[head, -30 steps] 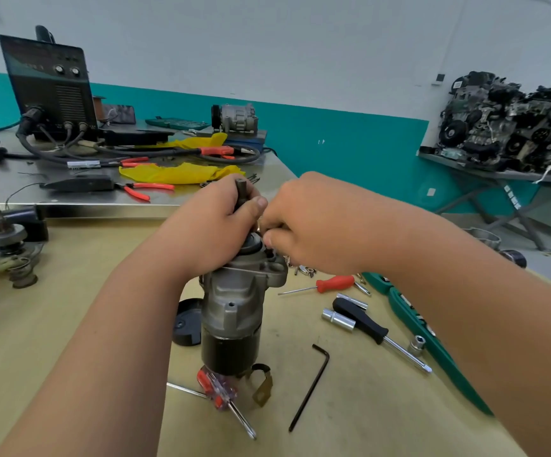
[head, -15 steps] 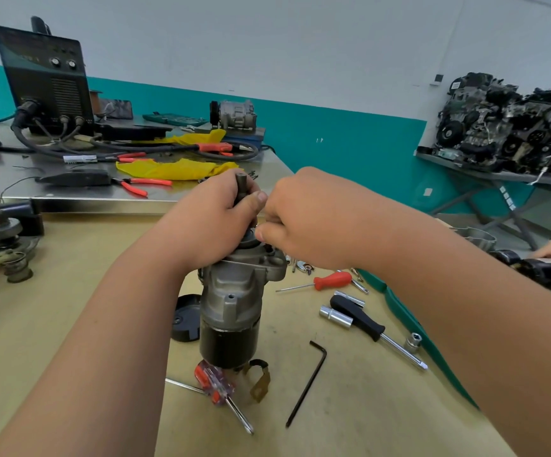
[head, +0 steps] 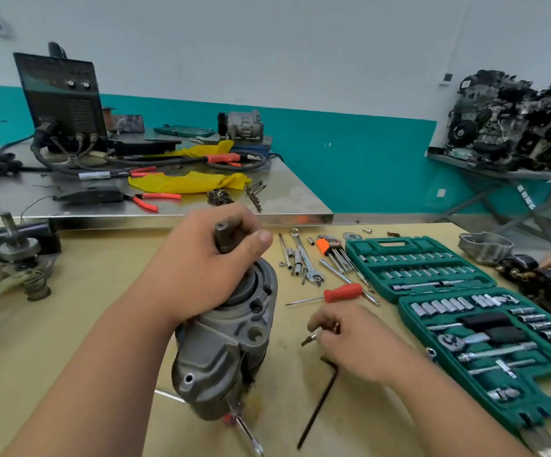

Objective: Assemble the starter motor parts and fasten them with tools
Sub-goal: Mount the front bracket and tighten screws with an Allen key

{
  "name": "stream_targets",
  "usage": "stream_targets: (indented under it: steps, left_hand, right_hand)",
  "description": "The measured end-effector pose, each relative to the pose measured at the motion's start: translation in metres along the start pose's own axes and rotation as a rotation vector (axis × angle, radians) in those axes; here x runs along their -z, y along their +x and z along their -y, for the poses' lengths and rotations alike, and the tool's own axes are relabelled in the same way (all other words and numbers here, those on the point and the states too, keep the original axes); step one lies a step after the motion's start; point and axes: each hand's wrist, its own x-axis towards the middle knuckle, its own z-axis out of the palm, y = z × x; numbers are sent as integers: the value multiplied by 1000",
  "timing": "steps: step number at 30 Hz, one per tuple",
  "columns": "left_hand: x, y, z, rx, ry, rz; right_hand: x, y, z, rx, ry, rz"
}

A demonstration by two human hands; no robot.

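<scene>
Right hand [head: 356,344] has come off the top of the starter motor [head: 224,351], where both hands were bunched a second ago. It's now down on the bench [head: 69,324], just right of the motor body. Its fingers are curled and pinch a small metal bit [head: 313,335]; too blurred to say if that's a socket or a driver tip.

Left hand [head: 208,268] hasn't let go: wrapped round the shaft [head: 224,232] at the motor's top end, thumb across the front, steadying it. Motor still stands on end on the bench, directly in front of the person.

My read: hand-fitting at the top is done or paused, and this is tool pickup for the fastening step. No fastener is visibly driven yet.

Within reach:
- black hex key [head: 320,404], right of the motor's base, just below the right hand
- red screwdriver [head: 343,292], right of the motor, beyond that hand
- green socket set [head: 432,275], open, further right

Risk: the motor is held one-handed, so it could tip once torque goes on.
</scene>
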Motion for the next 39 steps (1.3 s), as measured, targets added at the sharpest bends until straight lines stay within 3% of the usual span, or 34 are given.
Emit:
stream_targets:
  steps: [5,14,18,24,31,33,36,39]
  left_hand:
    - [2,-7,3,-22,-68,-8]
    - [0,-6,7,-23,-89,5]
    - [-1,-5,7,-24,-83,-4]
    - [0,-5,9,-53,-50,-3]
    - [7,-3,17,-31,-94,-51]
    - [9,-3,22,1,-143,-80]
    - [13,-3,32,36,-219,-118]
    - [17,-3,40,85,-263,-158]
  right_hand:
    - [-18,4,-2,90,-206,-10]
    - [-20,18,-5,-19,-206,-180]
    - [-3,81,-1,-100,-381,-277]
    - [-5,156,8,-218,-643,-53]
    - [-9,150,8,-143,-720,-63]
    - [-7,131,9,-83,-607,-128]
    - [-1,86,13,101,18,-246]
    - [-2,27,31,357,512,-206]
